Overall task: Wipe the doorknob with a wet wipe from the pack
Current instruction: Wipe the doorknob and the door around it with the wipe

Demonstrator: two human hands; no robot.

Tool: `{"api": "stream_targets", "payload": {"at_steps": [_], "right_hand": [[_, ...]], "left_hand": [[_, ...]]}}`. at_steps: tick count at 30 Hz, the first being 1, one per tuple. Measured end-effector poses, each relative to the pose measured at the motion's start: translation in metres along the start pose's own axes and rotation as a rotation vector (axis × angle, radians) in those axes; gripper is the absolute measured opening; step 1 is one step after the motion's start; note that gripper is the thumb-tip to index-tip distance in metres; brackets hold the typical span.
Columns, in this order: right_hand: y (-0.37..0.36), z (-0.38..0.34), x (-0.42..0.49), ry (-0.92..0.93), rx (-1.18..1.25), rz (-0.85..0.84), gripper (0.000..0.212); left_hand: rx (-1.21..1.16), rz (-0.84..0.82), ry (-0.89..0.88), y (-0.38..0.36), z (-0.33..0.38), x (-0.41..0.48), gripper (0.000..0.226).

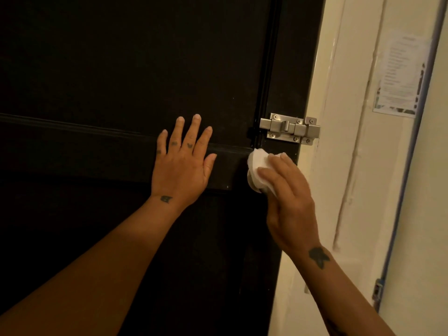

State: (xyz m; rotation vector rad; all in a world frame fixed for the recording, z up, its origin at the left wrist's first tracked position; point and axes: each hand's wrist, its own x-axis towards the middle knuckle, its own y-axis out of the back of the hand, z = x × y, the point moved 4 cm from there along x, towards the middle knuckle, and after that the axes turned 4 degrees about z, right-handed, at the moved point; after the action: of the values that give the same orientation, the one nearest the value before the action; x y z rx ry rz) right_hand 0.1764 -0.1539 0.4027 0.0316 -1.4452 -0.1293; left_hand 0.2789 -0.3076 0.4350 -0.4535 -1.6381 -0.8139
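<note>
The wet wipe (257, 166) is draped over the doorknob (254, 186) and gripped around it by the right hand (288, 200), whose fingers are curled over the cloth so that the knob, almost wholly covered just below the sliding bolt (289, 128), can be rubbed on all sides. The left hand (183, 163) is laid flat and open, holding nothing, against the dark door (121, 69), probably so that the leaf is kept from swinging under the pressure of wiping; the pack is not seen
</note>
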Motion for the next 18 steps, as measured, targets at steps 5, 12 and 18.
{"api": "stream_targets", "payload": {"at_steps": [5,12,18], "right_hand": [[-0.004,0.003,-0.012,0.232,-0.123,-0.034,0.037],[-0.001,0.012,-0.021,0.564,-0.385,-0.064,0.032],[-0.009,-0.007,0.012,0.269,-0.414,-0.172,0.023]], "left_hand": [[0.004,0.014,-0.006,0.001,0.001,0.0,0.053],[0.005,0.012,-0.003,0.001,0.001,0.0,0.053],[0.004,0.003,0.002,-0.001,0.0,-0.001,0.053]]}}
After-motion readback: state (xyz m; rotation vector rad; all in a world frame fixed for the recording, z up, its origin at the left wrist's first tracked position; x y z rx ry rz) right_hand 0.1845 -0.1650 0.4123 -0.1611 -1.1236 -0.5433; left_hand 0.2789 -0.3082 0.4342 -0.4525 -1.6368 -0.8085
